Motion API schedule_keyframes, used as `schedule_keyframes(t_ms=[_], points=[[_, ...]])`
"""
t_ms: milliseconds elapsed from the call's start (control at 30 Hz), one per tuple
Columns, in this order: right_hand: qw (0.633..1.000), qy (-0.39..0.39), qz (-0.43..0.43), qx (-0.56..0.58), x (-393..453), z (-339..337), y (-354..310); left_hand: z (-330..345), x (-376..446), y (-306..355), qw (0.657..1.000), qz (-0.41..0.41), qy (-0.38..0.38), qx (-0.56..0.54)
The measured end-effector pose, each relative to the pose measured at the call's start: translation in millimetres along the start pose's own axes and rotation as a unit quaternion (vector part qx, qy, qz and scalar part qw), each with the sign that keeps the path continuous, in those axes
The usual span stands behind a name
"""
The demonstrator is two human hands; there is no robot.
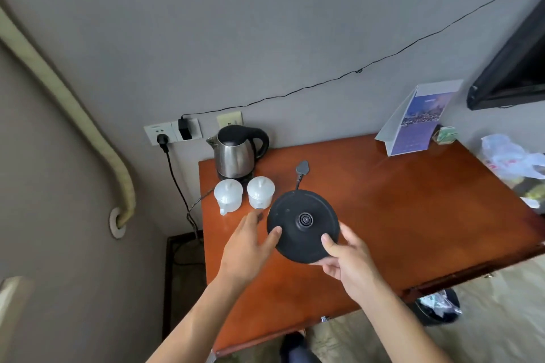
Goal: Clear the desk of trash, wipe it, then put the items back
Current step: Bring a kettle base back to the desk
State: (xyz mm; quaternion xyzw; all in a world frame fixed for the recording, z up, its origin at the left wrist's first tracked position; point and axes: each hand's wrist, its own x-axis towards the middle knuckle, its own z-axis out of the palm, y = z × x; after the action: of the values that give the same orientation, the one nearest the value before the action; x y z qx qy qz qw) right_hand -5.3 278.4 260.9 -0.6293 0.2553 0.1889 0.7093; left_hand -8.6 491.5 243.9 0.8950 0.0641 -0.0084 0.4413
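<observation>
Holding a kettle base over the counter

Gripping the round black kettle base [302, 225] at its near rim, the right hand [349, 264] has its thumb on top and fingers curled beneath. The left hand [250, 242] rests its thumb on the base's left edge, fingers loosely extended. The base's cord and plug [302, 169] trail back over the wooden counter [398, 209]. Behind stand a steel kettle [237, 153] and two white lidded cups [244, 194]. A plastic bag [510, 160] lies at the counter's right edge, a card stand [418, 119] near the wall

- Left hand [250, 244]: reached forward from lower left, fingers fairly straight, thumb laid flat.
- Right hand [349, 262]: raised beside it, thumb on top, fingers curled beneath in a pinch.
</observation>
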Motion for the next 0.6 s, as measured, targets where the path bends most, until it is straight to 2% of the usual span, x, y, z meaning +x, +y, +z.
schedule_keyframes(t_ms=[133,267,400,600], points=[[1.000,0.026,-0.001,0.003,79,-8,-43,14,49,-1,0.992,0.042,0.035,0.113],[0.999,0.031,0.012,-0.021,174,-7,-83,35,98,-7,0.979,0.072,0.067,0.180],[0.998,0.009,0.050,-0.048,268,4,-101,51,140,-4,0.960,0.069,0.089,0.256],[0.991,-0.011,0.121,-0.046,366,35,-89,72,189,-4,0.942,0.013,0.064,0.330]])
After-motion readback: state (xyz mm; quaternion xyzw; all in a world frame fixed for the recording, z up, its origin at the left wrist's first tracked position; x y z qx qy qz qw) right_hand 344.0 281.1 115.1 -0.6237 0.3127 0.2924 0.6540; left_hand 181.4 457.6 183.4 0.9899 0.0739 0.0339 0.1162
